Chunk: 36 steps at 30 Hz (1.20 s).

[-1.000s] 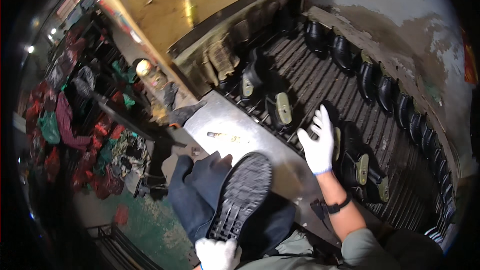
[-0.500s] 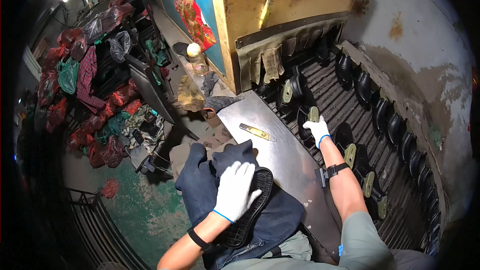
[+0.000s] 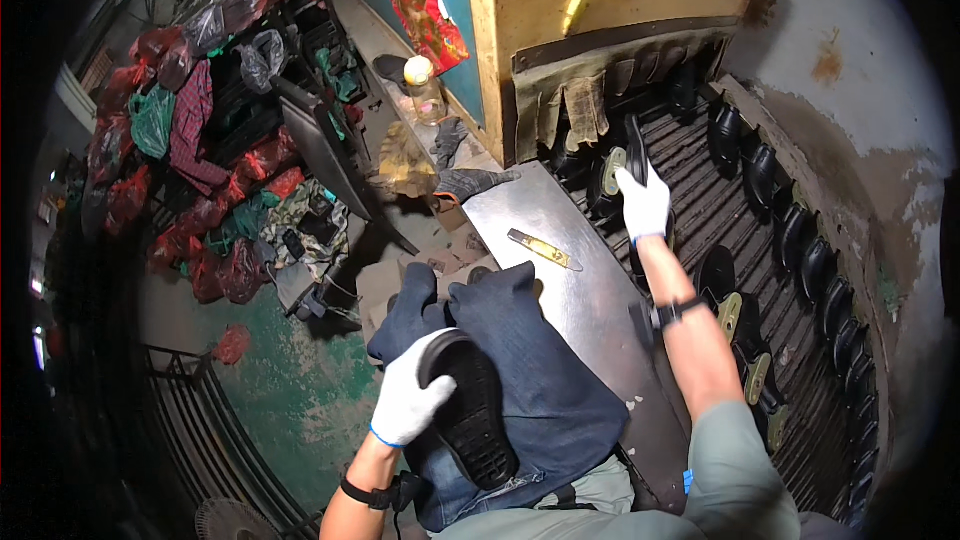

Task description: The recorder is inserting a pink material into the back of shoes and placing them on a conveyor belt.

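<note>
My left hand [image 3: 412,402], in a white glove, grips a black shoe sole [image 3: 472,410] that lies tread up on a dark blue cloth [image 3: 545,380] over my lap. My right hand [image 3: 643,202], also gloved, reaches out over the slatted conveyor [image 3: 720,210] and holds another black sole [image 3: 634,145] upright near the hanging flaps of the yellow machine [image 3: 620,0]. More black soles [image 3: 790,230] lie in rows on the conveyor. A small yellow-handled knife [image 3: 543,249] rests on the metal plate [image 3: 560,280] between my hands.
A pale wall [image 3: 880,120] runs along the conveyor's right side. A plastic bottle [image 3: 424,90] and dark gloves [image 3: 470,182] sit on a ledge by the machine. Red and green bags [image 3: 200,200] pile up at left, above a green floor [image 3: 300,390] and a metal railing [image 3: 200,440].
My right hand moved farther up the conveyor and took hold of a sole near the machine's flaps. My left hand shifted to grip the sole on my lap at its upper end.
</note>
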Motion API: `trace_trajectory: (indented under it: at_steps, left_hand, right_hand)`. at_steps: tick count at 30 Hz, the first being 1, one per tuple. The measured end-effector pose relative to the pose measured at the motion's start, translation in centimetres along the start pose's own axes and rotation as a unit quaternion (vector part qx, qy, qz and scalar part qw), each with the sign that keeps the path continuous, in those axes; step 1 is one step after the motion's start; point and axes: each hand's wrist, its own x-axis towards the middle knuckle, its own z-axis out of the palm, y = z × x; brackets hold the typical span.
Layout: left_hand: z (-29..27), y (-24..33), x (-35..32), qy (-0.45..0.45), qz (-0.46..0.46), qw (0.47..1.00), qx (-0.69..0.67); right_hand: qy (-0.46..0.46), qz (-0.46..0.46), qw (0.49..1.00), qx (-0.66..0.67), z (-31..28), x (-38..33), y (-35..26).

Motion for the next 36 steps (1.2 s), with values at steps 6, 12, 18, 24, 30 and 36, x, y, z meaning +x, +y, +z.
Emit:
trace_trajectory:
  at_steps: [6,12,18,24,30,36]
  left_hand:
    - [-1.4,-3.0,-0.8,0.032,-0.087,0.974,-0.207]
    - [-0.3,-2.0,0.3,-0.014,-0.101,0.923,-0.372]
    - [-1.7,-0.9,0.8,-0.089,-0.077,0.969,-0.217]
    - [-1.6,-1.7,0.8,-0.09,-0.03,0.965,-0.243]
    - [-1.5,-2.6,-1.6,-0.095,-0.072,0.887,-0.447]
    - [-0.1,-1.7,-0.1,-0.139,-0.042,0.88,-0.452]
  right_hand:
    - [-0.226,-0.172,0.861,-0.422,-8.0,-20.9,-3.3]
    - [-0.248,-0.201,0.863,-0.391,-9.7,-22.1,-3.8]
    - [0.032,0.139,0.958,-0.251,-10.8,-8.0,3.1]
    - [-0.058,0.318,0.942,0.088,-18.5,-4.0,8.0]
    - [-0.085,0.341,0.768,0.536,-15.9,-14.9,-2.3]
    - [-0.248,0.28,0.747,0.549,-8.0,-21.5,-12.2]
